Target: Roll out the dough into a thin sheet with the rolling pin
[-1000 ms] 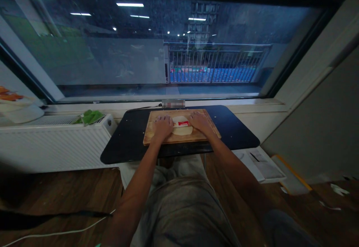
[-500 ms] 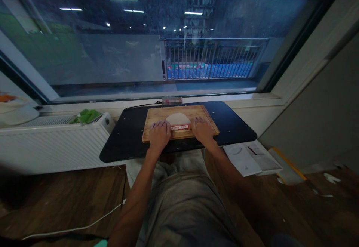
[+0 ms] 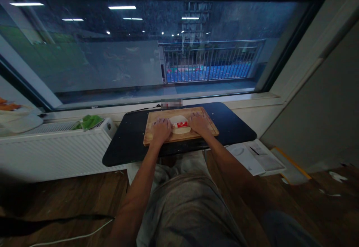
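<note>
A flat, pale round of dough (image 3: pixel 182 130) lies on a wooden cutting board (image 3: pixel 193 110). Across the dough rests a rolling pin (image 3: pixel 182 124) with a red and white label around its middle. My left hand (image 3: pixel 162 128) covers the pin's left end, its fingers curled over it. Over the right end, my right hand (image 3: pixel 198 123) grips in the same way. Both hands hide the pin's ends. Dough shows on the far and near sides of the pin.
The board sits on a small black table (image 3: pixel 123 148) against the window sill. Green leaves (image 3: pixel 90 122) lie on a white radiator (image 3: pixel 61 153) to the left, near a white pot (image 3: pixel 19 120). A white box (image 3: pixel 252 157) stands low on the right.
Both hands have pushed the rolling pin away from me, to about the middle of the dough. The pin has turned, so its label shows a different side. The view has tilted slightly.
</note>
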